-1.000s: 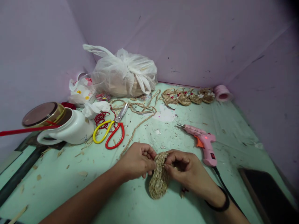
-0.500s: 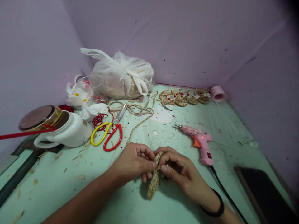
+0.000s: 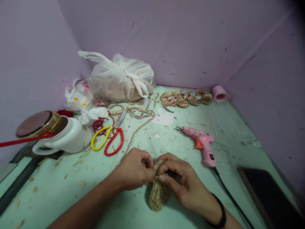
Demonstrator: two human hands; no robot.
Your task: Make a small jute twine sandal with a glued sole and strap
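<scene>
My right hand (image 3: 178, 178) is closed around the side of a small woven straw slipper (image 3: 158, 197), its thumb and fingers near a narrow band across it. The slipper is tilted, with its ribbed, rounded end toward me. From the other side my left hand (image 3: 137, 168) pinches at the slipper's edge by that band; its fingertips are partly hidden. A braided straw cord (image 3: 138, 129) runs from a loose tangle farther back and disappears behind my left hand.
Yellow-and-red-handled scissors (image 3: 113, 136) lie left, beside red yarn (image 3: 98, 124) and a tipped white mug (image 3: 77, 135). A pink glue gun (image 3: 202, 141) and dark phone (image 3: 269, 194) lie right. Beaded straw slippers (image 3: 183, 99), a pink ribbon roll (image 3: 219, 93) and a plastic bag (image 3: 124, 79) line the back.
The slipper has turned so more of its broad ribbed face shows. My left fingers have curled in tighter and shifted slightly left; the right hand keeps its hold. The whole view has shifted a little.
</scene>
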